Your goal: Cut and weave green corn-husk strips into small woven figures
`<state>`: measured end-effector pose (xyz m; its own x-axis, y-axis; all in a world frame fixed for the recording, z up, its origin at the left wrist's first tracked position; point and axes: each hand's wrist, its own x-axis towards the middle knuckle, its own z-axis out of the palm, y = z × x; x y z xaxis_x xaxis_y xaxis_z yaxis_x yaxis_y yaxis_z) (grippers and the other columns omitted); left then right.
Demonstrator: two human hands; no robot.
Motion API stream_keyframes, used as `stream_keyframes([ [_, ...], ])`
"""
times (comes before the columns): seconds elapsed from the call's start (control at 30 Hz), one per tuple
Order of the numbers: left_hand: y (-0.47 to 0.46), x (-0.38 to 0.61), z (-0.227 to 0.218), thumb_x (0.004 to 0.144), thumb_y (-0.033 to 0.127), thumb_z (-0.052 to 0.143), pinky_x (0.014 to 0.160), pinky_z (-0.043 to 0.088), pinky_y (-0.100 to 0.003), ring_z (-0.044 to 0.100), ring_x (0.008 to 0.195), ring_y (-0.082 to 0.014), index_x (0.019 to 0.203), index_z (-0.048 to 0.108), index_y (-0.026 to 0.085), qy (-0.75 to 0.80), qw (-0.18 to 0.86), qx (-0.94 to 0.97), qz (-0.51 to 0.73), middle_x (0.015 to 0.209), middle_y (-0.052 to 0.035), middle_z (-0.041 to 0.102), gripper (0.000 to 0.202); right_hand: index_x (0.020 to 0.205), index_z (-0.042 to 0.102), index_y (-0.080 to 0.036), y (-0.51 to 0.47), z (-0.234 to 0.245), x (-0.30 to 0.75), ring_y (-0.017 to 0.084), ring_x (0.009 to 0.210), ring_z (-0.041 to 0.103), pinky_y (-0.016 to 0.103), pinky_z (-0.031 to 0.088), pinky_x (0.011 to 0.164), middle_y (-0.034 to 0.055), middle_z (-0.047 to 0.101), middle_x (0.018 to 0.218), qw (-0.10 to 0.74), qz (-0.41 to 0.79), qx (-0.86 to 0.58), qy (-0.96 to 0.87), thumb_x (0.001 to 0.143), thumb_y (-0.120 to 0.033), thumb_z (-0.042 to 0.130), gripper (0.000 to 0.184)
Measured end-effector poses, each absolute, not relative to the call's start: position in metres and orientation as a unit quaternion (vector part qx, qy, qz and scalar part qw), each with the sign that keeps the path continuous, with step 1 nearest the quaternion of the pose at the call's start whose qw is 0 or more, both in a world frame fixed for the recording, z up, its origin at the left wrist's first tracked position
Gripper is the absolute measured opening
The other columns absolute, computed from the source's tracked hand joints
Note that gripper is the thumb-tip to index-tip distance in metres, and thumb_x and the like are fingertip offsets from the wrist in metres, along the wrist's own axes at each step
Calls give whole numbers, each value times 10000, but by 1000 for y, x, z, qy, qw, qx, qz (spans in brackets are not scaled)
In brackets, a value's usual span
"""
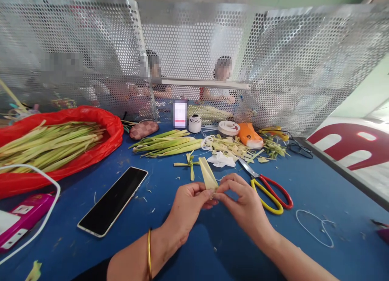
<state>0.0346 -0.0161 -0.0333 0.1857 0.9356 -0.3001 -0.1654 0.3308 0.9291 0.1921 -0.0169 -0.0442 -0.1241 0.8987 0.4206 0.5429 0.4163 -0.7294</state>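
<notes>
Between my two hands stands a pale green leaf strip (207,173), its wide end pointing up and away. My left hand (190,200) pinches the strip's lower end between thumb and fingers; a gold bangle circles that wrist. From the right, my right hand (240,194) has its thumb and fingertips closed on the same lower end. Just beyond lies a small knotted leaf piece (190,163) shaped like a cross. Scissors (261,184) with red and yellow handles rest beside my right hand, near a crumpled white tissue (221,159).
A red bag (115,131) of long leaves fills the left. A phone (112,202) lies front left. Behind my hands are a leaf bundle (167,143), a thread spool (195,123), a tape roll (228,128) and an orange packet (249,135). A perforated metal screen (194,42) closes the back.
</notes>
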Motion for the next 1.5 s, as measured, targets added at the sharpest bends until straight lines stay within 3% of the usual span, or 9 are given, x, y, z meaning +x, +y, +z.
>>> stream_keyframes([
  [0.1, -16, 34, -33, 712, 294, 707, 674, 481, -254, 655, 674, -152, 779, 713, 113, 481, 656, 404, 417, 720, -76, 715, 193, 760, 590, -212, -16, -45, 190, 198, 798, 611, 334, 474, 735, 20, 645, 825, 444, 235, -531, -683, 763, -233, 674, 86],
  [0.27, -17, 34, -32, 710, 313, 724, 708, 481, -258, 656, 716, -157, 860, 723, 110, 469, 664, 415, 409, 787, -86, 729, 252, 929, 567, -203, -15, -46, 190, 174, 691, 620, 300, 488, 654, -17, 644, 731, 454, 311, -546, -631, 708, -214, 680, 249],
  [0.37, -17, 34, -32, 657, 298, 773, 742, 488, -268, 661, 741, -166, 864, 717, 108, 462, 667, 419, 408, 815, -90, 733, 287, 912, 579, -199, -14, -43, 191, 163, 654, 614, 285, 473, 633, -33, 635, 680, 443, 324, -554, -626, 699, -193, 679, 235],
  [0.57, -13, 33, -33, 676, 320, 752, 692, 501, -276, 666, 657, -161, 786, 698, 109, 492, 675, 385, 393, 746, -82, 725, 244, 826, 593, -189, -13, -41, 193, 148, 574, 574, 271, 455, 566, -33, 628, 622, 419, 365, -559, -615, 699, -298, 734, 219],
  [0.73, -10, 31, -32, 670, 307, 752, 650, 477, -236, 633, 611, -120, 775, 711, 108, 509, 682, 344, 397, 706, -76, 721, 229, 1043, 572, -212, -14, -43, 192, 158, 699, 621, 292, 524, 678, -3, 639, 780, 460, 253, -460, -716, 782, -220, 682, 283],
  [0.9, -10, 31, -31, 653, 309, 766, 670, 465, -235, 648, 663, -131, 752, 721, 129, 507, 684, 335, 404, 738, -68, 725, 210, 904, 630, -234, -15, -43, 194, 174, 813, 619, 286, 537, 705, 51, 585, 924, 470, 129, -396, -778, 848, -148, 604, 106],
  [1.03, -10, 31, -31, 654, 301, 761, 660, 459, -241, 653, 657, -137, 734, 704, 134, 506, 682, 337, 406, 710, -47, 703, 193, 849, 652, -231, -14, -45, 193, 156, 754, 613, 267, 529, 658, 40, 567, 879, 462, 108, -388, -790, 861, -127, 585, 124],
  [1.2, -12, 31, -28, 639, 329, 778, 665, 452, -242, 653, 673, -140, 751, 710, 136, 498, 688, 338, 404, 735, -61, 715, 233, 925, 655, -234, -16, -45, 193, 174, 799, 611, 287, 538, 673, 56, 572, 917, 482, 66, -388, -783, 855, -125, 588, 146],
  [1.5, -11, 30, -33, 632, 310, 777, 665, 426, -232, 628, 691, -134, 765, 726, 142, 489, 684, 351, 413, 746, -54, 711, 220, 866, 691, -219, -16, -44, 198, 167, 750, 596, 296, 518, 648, 51, 590, 833, 434, 6, -375, -819, 881, -94, 544, 194],
])
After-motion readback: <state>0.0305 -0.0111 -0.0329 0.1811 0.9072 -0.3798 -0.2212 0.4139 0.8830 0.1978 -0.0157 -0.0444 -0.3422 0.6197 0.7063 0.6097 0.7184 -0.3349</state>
